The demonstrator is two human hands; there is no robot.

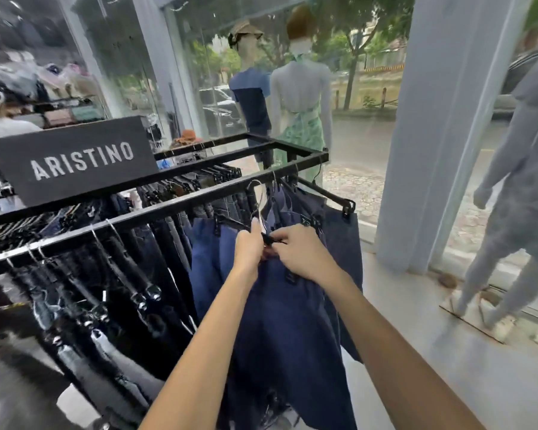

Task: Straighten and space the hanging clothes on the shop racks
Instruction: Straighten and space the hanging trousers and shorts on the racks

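Note:
A black metal rack (174,206) carries a row of dark jeans on clip hangers. Near its right end hangs a dark blue pair of jeans (289,321). My left hand (248,246) grips the waistband and the black clip hanger (269,238) at its top, fingers pointing up beside the wire hook. My right hand (302,252) pinches the same hanger clip from the right, fingers curled onto it. Both hands meet at the top of this garment, just below the rail. Further blue jeans (339,231) hang behind, at the rack's end.
A black ARISTINO sign (75,159) stands on the rack's top. Black jeans (112,299) fill the rail to the left. Two dressed mannequins (298,97) stand at the shop window, and a grey one (516,197) at the right. Grey floor (416,352) lies right of the rack.

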